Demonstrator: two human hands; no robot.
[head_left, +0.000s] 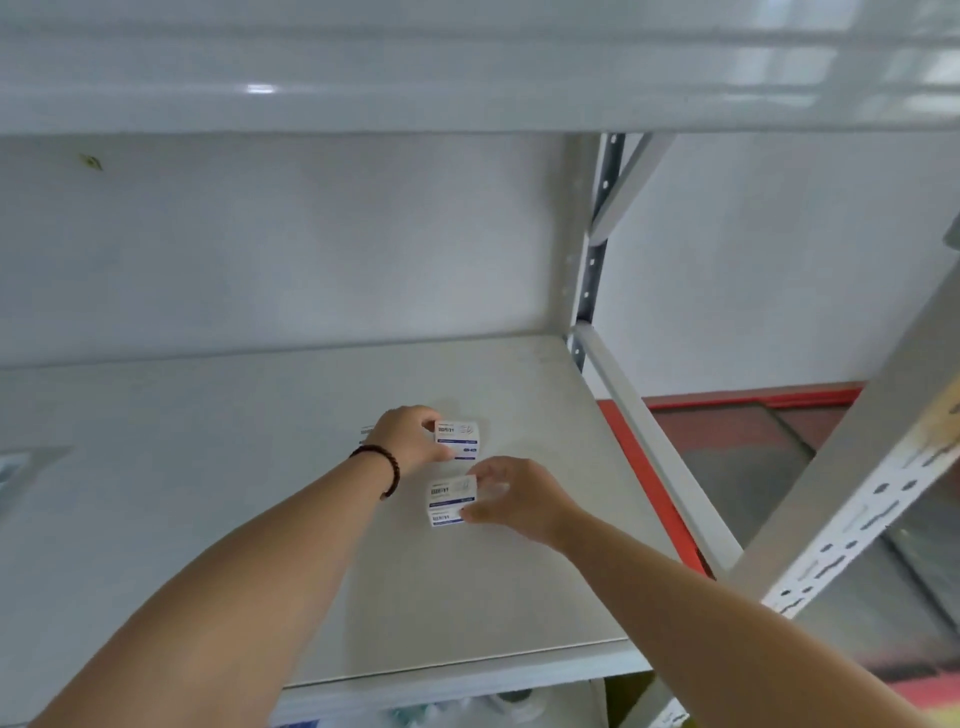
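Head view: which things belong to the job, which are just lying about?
Job: far white box and near white box, both held; shelf board below them.
Lying about: perforated upright; blurred items under the shelf; unclear object at the left edge.

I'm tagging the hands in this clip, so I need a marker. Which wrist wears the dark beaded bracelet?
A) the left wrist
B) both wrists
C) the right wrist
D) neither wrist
A: the dark beaded bracelet circles the wrist of the left hand, which pinches the farther white box; the right hand, holding the nearer white box, has a bare wrist.
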